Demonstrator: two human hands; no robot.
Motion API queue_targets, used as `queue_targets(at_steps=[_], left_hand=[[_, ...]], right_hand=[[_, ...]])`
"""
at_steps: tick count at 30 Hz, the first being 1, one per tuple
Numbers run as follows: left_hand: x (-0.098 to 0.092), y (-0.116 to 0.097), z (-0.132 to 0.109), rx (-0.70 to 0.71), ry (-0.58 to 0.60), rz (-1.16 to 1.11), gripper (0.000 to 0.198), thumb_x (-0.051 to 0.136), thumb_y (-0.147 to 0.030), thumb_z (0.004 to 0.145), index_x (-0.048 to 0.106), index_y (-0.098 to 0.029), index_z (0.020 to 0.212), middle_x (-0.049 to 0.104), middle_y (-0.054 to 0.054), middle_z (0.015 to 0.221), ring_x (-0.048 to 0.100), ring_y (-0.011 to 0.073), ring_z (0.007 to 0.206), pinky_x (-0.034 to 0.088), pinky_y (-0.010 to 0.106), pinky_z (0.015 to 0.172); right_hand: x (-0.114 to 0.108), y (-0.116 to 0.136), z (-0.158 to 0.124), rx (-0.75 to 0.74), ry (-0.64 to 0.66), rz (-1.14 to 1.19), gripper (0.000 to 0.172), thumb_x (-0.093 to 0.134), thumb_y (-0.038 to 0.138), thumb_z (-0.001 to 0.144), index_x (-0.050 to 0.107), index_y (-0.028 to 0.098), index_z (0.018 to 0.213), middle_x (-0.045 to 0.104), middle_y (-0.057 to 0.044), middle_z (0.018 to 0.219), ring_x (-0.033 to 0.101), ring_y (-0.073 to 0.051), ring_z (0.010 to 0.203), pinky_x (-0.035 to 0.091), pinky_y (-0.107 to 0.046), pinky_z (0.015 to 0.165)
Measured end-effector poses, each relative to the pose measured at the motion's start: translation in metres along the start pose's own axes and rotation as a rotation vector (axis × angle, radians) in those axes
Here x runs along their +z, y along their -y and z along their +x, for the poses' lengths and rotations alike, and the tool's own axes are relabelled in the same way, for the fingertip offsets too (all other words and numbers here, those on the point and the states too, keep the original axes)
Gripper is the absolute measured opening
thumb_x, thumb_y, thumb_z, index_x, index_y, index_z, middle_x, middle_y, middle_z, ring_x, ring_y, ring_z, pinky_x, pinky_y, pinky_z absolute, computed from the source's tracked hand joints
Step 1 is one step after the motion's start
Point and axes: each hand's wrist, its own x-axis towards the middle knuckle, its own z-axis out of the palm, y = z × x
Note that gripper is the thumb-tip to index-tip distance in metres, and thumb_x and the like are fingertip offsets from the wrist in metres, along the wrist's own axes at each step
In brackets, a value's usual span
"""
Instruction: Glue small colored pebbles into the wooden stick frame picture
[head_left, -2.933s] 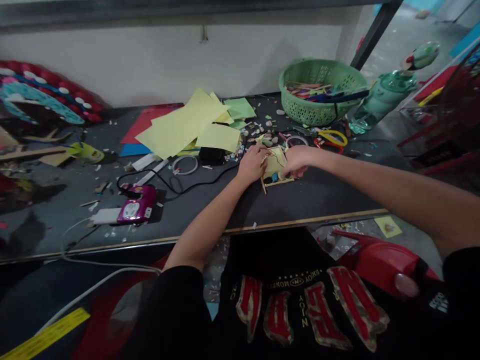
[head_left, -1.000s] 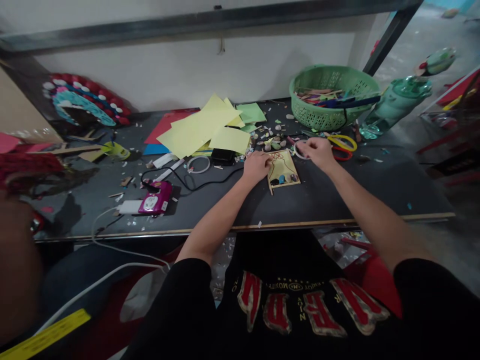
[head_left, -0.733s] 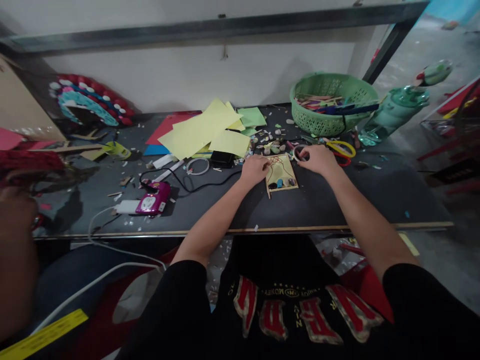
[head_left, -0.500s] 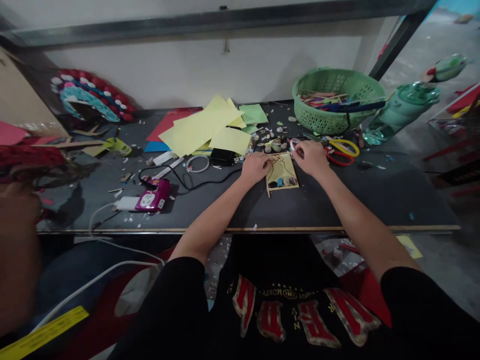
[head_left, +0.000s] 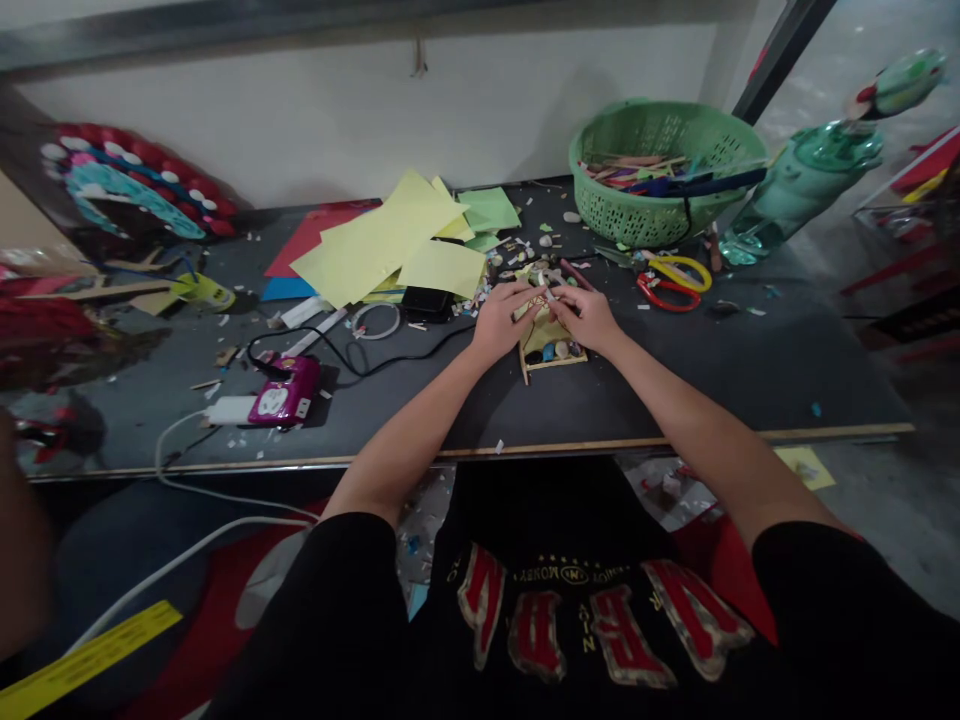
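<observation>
A small picture frame (head_left: pixel 545 345) with wooden stick edges and a pale yellow backing lies on the dark table. Several pebbles, among them a blue stone (head_left: pixel 548 351), line its lower edge, and thin brown string curves over the backing. My left hand (head_left: pixel 499 322) is closed at the frame's upper left edge, its fingertips gripping there. Across from it, my right hand (head_left: pixel 589 318) pinches a small white piece (head_left: pixel 551 295) above the frame's top edge. The fingertips of both hands nearly meet and cover the top of the frame.
Behind the hands lie loose pebbles and paper scraps. A green basket (head_left: pixel 630 215) of sticks, scissors (head_left: pixel 675 280) and a green plastic bottle (head_left: pixel 806 190) are right. Yellow paper sheets (head_left: pixel 382 240), a purple power adapter (head_left: pixel 283 392) and cables lie left, near another person's arm (head_left: pixel 22 540).
My right hand has moved left from beside the frame to its top edge, bringing the white piece over it. My left hand stays at the frame. The view has shifted slightly.
</observation>
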Motion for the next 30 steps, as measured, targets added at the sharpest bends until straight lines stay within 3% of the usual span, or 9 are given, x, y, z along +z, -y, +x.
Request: queue_targets(at_steps=[9,12,15,22,30], left_hand=[[-0.002,-0.011,0.001,-0.013,-0.050,0.010,0.024,0.053,-0.035,0.098,0.071,-0.020,0.105,0.071,0.007,0.095,0.064,0.0185,0.095,0.052,0.035,0.087],[-0.002,-0.013,0.001,-0.055,-0.104,0.030,0.033,0.054,-0.043,0.097,0.066,-0.019,0.115,0.069,0.010,0.107,0.062,0.0201,0.102,0.052,0.036,0.092],[-0.003,-0.012,0.002,-0.017,-0.081,0.111,0.039,0.054,-0.047,0.096,0.064,-0.023,0.125,0.064,0.011,0.123,0.059,0.0227,0.114,0.048,0.042,0.100],[-0.004,-0.015,0.004,0.066,-0.065,0.159,0.025,0.054,-0.040,0.097,0.074,-0.025,0.093,0.069,0.008,0.105,0.061,0.0224,0.107,0.049,0.043,0.098],[-0.003,-0.019,-0.001,0.117,0.010,0.143,0.023,0.051,-0.034,0.096,0.068,-0.022,0.087,0.068,0.008,0.100,0.062,0.0236,0.105,0.051,0.044,0.093]], right_hand=[[0.000,-0.002,0.001,-0.002,-0.119,-0.089,0.031,0.053,0.040,0.093,0.072,0.017,0.099,0.071,-0.003,0.072,0.063,-0.017,0.063,0.047,-0.030,0.067],[0.000,-0.003,0.001,-0.012,-0.122,-0.153,0.030,0.051,0.039,0.094,0.072,0.017,0.096,0.070,-0.003,0.071,0.060,-0.016,0.061,0.046,-0.029,0.066],[0.002,0.000,-0.001,-0.059,-0.061,-0.212,0.031,0.049,0.037,0.094,0.072,0.017,0.098,0.069,-0.003,0.071,0.056,-0.015,0.059,0.043,-0.029,0.065],[0.006,0.005,-0.002,-0.129,0.008,-0.307,0.027,0.045,0.027,0.091,0.070,0.018,0.091,0.065,-0.003,0.071,0.056,-0.017,0.065,0.043,-0.031,0.072],[0.010,0.002,-0.003,-0.174,-0.066,-0.359,0.015,0.051,0.025,0.081,0.065,0.022,0.075,0.067,-0.003,0.070,0.061,-0.021,0.070,0.045,-0.036,0.079]])
